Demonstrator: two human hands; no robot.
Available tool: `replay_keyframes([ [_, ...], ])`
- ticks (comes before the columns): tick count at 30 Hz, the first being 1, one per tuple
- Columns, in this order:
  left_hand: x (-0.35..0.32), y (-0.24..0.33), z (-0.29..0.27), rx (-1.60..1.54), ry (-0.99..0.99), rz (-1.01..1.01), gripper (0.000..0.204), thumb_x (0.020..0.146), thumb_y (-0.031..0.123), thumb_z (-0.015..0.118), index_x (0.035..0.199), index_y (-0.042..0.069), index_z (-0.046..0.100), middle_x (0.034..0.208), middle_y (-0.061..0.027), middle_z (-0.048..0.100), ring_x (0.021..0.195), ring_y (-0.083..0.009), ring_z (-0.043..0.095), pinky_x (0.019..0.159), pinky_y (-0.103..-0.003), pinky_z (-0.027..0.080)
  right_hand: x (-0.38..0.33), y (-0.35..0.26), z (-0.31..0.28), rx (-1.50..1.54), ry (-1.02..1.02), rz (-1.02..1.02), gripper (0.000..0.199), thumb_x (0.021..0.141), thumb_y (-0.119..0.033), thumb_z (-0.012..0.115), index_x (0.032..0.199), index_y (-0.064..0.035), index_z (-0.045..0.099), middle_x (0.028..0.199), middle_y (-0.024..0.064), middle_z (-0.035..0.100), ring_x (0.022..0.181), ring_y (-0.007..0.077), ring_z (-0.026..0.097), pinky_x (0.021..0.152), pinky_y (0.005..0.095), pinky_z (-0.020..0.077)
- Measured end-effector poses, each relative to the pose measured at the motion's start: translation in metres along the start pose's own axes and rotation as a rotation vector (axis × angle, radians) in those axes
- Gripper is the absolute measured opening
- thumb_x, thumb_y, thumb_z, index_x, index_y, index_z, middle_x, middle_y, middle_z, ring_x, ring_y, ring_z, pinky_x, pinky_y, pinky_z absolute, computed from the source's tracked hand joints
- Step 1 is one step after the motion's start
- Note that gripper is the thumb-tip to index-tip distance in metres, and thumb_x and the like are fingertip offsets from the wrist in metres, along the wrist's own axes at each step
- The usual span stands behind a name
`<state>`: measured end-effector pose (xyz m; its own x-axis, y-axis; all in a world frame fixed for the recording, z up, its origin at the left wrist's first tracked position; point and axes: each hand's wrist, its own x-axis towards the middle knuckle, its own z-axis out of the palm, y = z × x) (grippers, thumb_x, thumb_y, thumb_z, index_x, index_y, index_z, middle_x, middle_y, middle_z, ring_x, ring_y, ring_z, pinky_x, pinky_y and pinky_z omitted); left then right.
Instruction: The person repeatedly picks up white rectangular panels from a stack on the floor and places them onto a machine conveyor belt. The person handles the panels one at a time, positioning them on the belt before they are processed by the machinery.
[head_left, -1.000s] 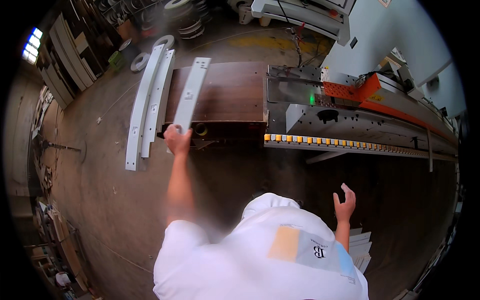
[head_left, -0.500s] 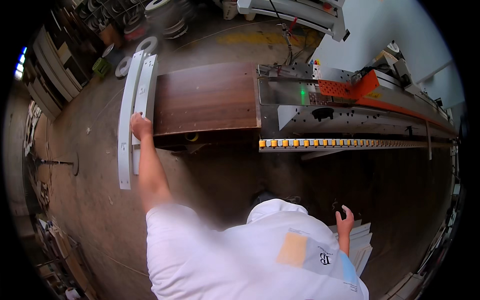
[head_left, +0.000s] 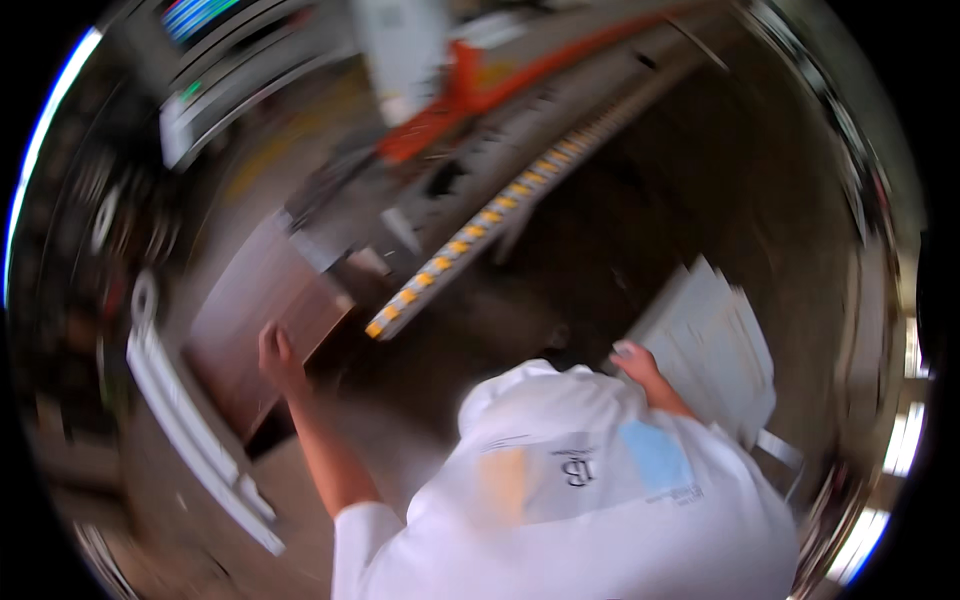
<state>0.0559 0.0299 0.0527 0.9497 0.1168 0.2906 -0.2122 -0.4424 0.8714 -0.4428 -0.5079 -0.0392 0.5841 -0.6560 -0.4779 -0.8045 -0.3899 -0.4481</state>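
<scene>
The picture is blurred by head motion. My left hand (head_left: 278,355) is stretched forward with its fingers apart, resting at the near edge of a dark brown wooden board (head_left: 250,310) on a low stand. My right hand (head_left: 635,358) reaches to the right and touches the near corner of a stack of white panels (head_left: 715,340). The blur hides whether its fingers grip the top panel. My white shirt (head_left: 580,490) fills the lower middle of the view.
Several long white strips (head_left: 190,430) lie on the floor left of the brown board. A long machine with a yellow-marked rail (head_left: 470,240) and an orange part (head_left: 450,100) runs diagonally behind it. Dark floor lies between the machine and the panels.
My head has swung to the right, so the whole scene tilts. My left hand moved from the white strips to the brown board's edge. My right hand reached the white panel stack.
</scene>
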Motion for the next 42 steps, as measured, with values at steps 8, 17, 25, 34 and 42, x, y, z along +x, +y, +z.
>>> replay_keyframes([
  [8,-0.138,0.112,0.198,-0.474,-0.815,-0.146,0.013,0.097,0.006,0.061,0.107,-0.001,0.067,0.095,-0.0051,0.068,0.083,-0.0105,0.063,0.074,-0.025,0.052,-0.017,0.026,0.003,0.337,0.072,0.127,0.046,0.079,-0.036,0.078,0.116,-0.0103,0.069,0.109,0.0115,0.073,0.097,0.0238,0.07,0.086,0.0354,0.0552],
  [17,-0.275,0.222,0.332,-0.123,-1.571,-0.011,0.019,0.093,0.002,0.063,0.112,-0.001,0.067,0.095,-0.0088,0.072,0.085,-0.0115,0.067,0.075,-0.026,0.054,-0.006,0.172,0.007,0.51,0.257,0.336,0.045,0.078,-0.036,0.078,0.115,-0.01,0.069,0.11,0.0107,0.073,0.099,0.0235,0.07,0.087,0.036,0.0549],
  [25,-0.358,0.252,0.446,0.354,-1.845,0.272,0.028,0.089,0.024,0.068,0.111,0.007,0.071,0.095,-0.0128,0.074,0.089,-0.0244,0.073,0.077,-0.035,0.057,0.065,0.325,-0.111,0.304,0.43,0.619,0.06,0.077,-0.046,0.076,0.125,-0.0102,0.064,0.128,0.0143,0.065,0.119,0.0323,0.06,0.1,0.0421,0.0479],
  [34,-0.4,0.307,0.5,0.685,-1.861,0.071,0.03,0.091,0.023,0.065,0.116,0.006,0.067,0.1,-0.0122,0.074,0.091,-0.0234,0.072,0.082,-0.033,0.056,0.18,0.503,-0.311,-0.224,0.286,0.731,0.107,0.064,-0.04,0.087,0.15,-0.0086,0.032,0.148,0.0095,0.046,0.136,0.0269,0.044,0.113,0.041,0.0372],
  [42,-0.414,0.31,0.518,0.841,-1.901,0.141,0.024,0.089,0.017,0.067,0.111,0.005,0.066,0.094,-0.0131,0.074,0.088,-0.0238,0.073,0.077,-0.034,0.057,0.214,0.579,-0.344,-0.327,0.031,0.594,0.125,0.043,-0.03,0.096,0.149,-0.0109,0.033,0.145,0.0106,0.046,0.138,0.0268,0.041,0.111,0.0434,0.0365],
])
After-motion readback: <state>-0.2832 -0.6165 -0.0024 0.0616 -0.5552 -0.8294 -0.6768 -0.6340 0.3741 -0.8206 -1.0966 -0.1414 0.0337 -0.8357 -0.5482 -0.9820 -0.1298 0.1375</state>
